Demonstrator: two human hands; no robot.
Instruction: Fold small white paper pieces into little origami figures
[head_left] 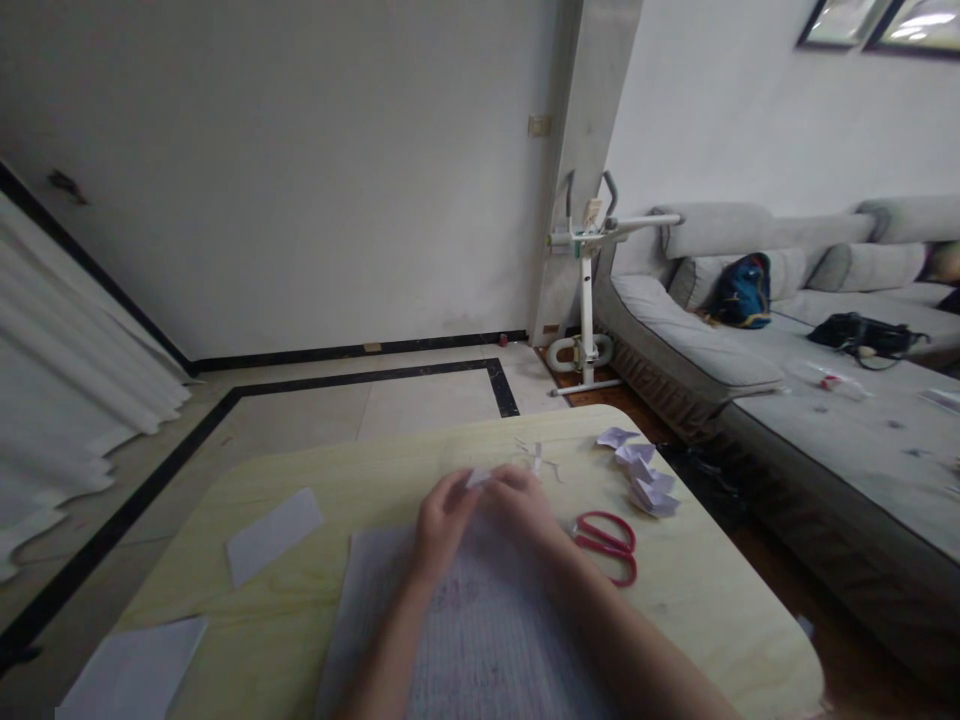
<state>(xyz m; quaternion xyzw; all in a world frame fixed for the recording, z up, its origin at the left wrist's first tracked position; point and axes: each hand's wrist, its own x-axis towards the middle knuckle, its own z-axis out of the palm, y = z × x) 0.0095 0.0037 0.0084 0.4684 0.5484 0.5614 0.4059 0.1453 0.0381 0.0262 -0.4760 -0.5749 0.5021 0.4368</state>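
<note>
Both of my hands meet above the far edge of a large written sheet of paper (465,620) on the wooden table (712,590). Pinched between them is a small piece of white paper (478,478); its exact folds are blurred. My left hand (442,510) grips it from the left, and my right hand (521,500) from the right, with the fingertips close together. Just beyond the right hand lie thin paper scraps (537,460). Red-handled scissors (611,545) rest right of my right forearm, their blades mostly hidden.
Several folded paper pieces (645,475) sit along the table's right edge. A white paper rectangle (274,535) and a stack of paper (139,665) lie on the left. Beyond the table stand an exercise machine (587,300) and a grey sofa (825,400) with bags on it.
</note>
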